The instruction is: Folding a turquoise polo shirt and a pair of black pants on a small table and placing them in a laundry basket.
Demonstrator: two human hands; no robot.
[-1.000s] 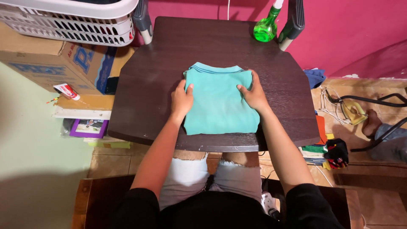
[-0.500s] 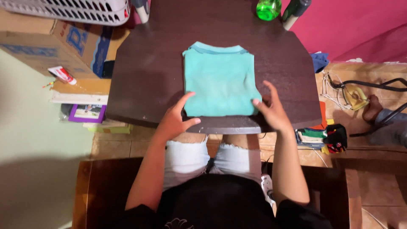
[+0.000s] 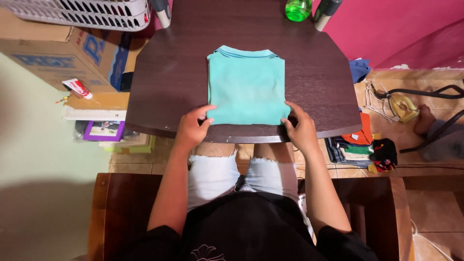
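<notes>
Both hands pinch the near edge of the folded teal shirt (image 3: pixel 246 87): the left hand (image 3: pixel 192 128) at its left corner, the right hand (image 3: pixel 300 128) at its right, fingers curled over the hem. Beyond the knuckles it lies flat on the dark table (image 3: pixel 159 82), collar farthest away. Light, soft and floppy by its look, it is best gripped at both corners through all layers.
</notes>
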